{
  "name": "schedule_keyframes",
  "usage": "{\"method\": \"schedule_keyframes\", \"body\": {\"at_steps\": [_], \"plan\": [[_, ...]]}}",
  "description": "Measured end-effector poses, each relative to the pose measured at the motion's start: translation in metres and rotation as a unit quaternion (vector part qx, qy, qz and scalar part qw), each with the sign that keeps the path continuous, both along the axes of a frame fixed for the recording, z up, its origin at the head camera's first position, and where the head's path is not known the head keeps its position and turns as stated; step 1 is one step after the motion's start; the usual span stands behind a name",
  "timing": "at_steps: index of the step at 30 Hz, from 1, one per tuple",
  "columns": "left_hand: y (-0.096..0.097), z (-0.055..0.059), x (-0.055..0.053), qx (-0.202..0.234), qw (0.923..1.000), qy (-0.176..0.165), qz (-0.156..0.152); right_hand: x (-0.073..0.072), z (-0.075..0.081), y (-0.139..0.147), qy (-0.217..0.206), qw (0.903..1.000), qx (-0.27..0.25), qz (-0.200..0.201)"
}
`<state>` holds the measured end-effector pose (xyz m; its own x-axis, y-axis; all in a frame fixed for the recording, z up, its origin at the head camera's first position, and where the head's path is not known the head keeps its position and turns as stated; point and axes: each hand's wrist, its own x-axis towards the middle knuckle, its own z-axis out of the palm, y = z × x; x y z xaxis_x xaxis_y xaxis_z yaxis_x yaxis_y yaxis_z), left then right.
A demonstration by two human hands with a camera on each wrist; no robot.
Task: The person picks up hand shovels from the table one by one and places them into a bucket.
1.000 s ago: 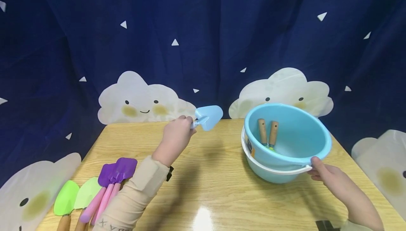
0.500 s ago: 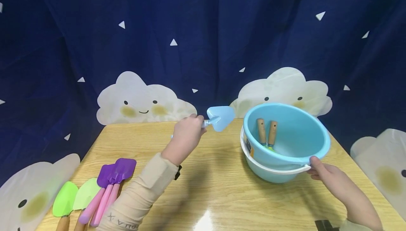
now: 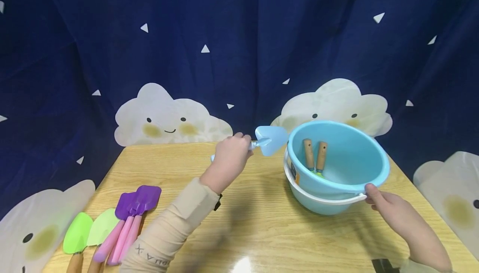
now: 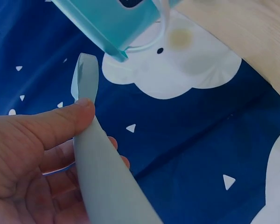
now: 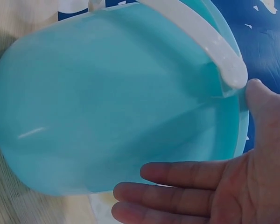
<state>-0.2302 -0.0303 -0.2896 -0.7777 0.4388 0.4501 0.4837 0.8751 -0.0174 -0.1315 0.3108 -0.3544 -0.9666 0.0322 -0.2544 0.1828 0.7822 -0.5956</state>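
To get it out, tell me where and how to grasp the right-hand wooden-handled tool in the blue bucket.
Probably best by the top of its wooden handle, coming from above through the mouth of the blue bucket: the handle points upward with its end uncovered, while the bucket's near side hides its lower end.

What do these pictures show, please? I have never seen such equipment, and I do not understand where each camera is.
There is no machine here: someone works bare-handed. The wide picture comes from a camera worn on the head; the two close ones come from cameras on the wrists, each watching its own hand.

On the table stands a bucket, with two wooden handles inside. At the table's left side lie green shovels and purple shovels.

The left hand holds a blue shovel above the table. The right hand touches the bucket with its thumb; its other fingers are straight.
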Motion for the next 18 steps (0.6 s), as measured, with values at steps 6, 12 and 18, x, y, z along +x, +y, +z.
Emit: {"method": "schedule_keyframes", "body": {"at_steps": [6, 12, 18], "plan": [[0.01, 0.003, 0.001, -0.008, 0.9999, 0.005, -0.006, 0.0, 0.002, -0.001, 0.001, 1.0, 0.002, -0.001], [0.019, 0.008, 0.002, -0.023, 0.9997, -0.012, 0.003, 0.0, 0.002, 0.0, 0.004, 1.0, 0.002, -0.001], [0.028, 0.008, 0.003, -0.033, 0.9994, -0.006, -0.003, 0.001, 0.001, 0.0, 0.01, 0.9999, -0.003, -0.002]]}}
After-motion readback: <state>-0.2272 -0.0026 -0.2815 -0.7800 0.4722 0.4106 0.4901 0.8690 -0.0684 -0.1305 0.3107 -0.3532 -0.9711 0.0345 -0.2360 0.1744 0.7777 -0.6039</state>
